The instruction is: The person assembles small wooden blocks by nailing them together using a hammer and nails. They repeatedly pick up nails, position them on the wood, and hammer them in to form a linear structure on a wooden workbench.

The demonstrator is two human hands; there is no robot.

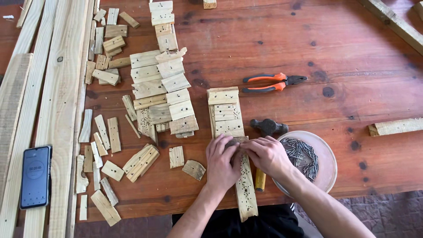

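Observation:
My left hand [221,162] and my right hand [266,155] meet over a long pale wooden strip [246,190] studded with nail holes that runs toward me over the table's front edge. Both hands press a small wood piece [233,141] at the strip's far end; fingers hide most of it. Beyond it, several short holed wood blocks [225,111] lie in a row on the strip. A hammer [268,128] lies just right of my right hand, its handle partly under my wrist.
A shallow dish of nails [324,154] sits at my right. Orange-handled pliers [272,82] lie farther back. Several wood offcuts [154,83] are scattered to the left. Long planks [57,110] and a phone [35,176] lie at far left. A wood slat [396,126] lies at right.

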